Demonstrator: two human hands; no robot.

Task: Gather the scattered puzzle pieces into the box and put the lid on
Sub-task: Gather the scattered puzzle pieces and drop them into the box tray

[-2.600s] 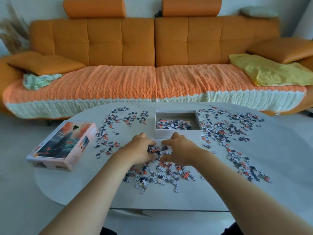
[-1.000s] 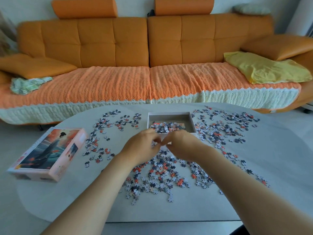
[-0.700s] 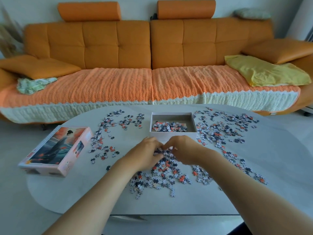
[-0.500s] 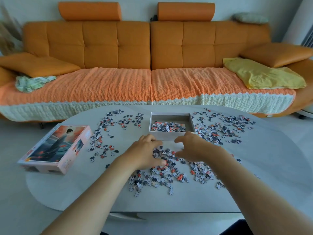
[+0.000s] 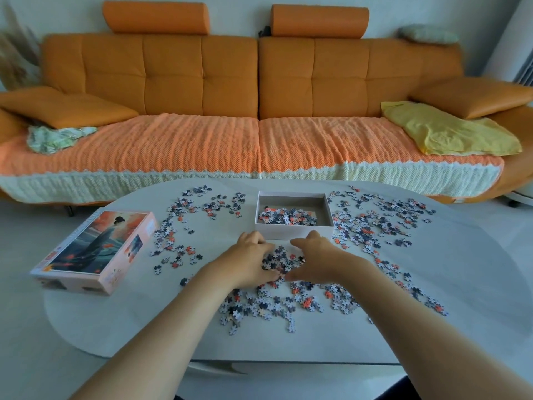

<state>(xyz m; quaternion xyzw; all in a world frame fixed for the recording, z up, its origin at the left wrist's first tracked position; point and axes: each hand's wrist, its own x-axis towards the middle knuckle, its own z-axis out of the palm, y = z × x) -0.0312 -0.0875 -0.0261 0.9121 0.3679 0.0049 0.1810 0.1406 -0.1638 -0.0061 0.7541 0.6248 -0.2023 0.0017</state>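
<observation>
Head view: my left hand [image 5: 249,262] and right hand [image 5: 315,262] rest on the white worktop [image 5: 461,269], fingers curled inward. Together they cup a small heap of pieces [image 5: 281,261] between them. The heap sits just in front of the box [image 5: 294,233], an open white tray near the middle of the worktop. A layer of pieces covers part of the box floor.

More pieces, grey, white and orange, lie loose all round. One band runs under and in front of my wrists, a wide spread lies right of the box, and thinner clusters lie left of it.

The lid [image 5: 95,249], printed with a robed figure against orange, lies picture-up near the left edge of the worktop, well apart from the box.

Beyond the worktop stands an orange sofa [image 5: 202,82] with an orange and cream throw [image 5: 187,151] over its seat. A yellow cloth [image 5: 450,134] lies on its right end and a green cloth [image 5: 57,138] on its left.
</observation>
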